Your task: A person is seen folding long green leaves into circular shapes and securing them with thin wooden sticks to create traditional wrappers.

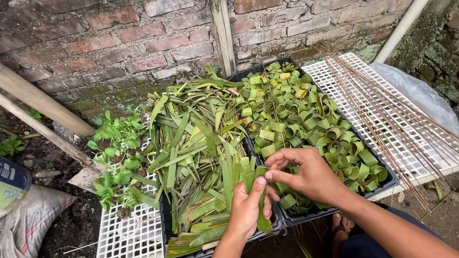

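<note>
My left hand point(248, 207) grips a flat green leaf strip point(263, 214) that hangs down past the tray edge. My right hand point(306, 174) pinches the strip's upper end between thumb and fingers, just above the left hand. Both hands hover over the seam between two black trays. The left tray point(168, 233) holds a heap of cut leaf strips point(197, 150). The right tray point(390, 182) is full of several rolled leaf rings point(297, 114).
White plastic grids point(129, 239) lie under the trays. A bundle of thin brown sticks point(379, 106) rests across the right grid. Small green plants point(118, 158) grow at left. A brick wall point(135, 40), bamboo poles point(30, 95) and a sack point(24, 222) border the spot.
</note>
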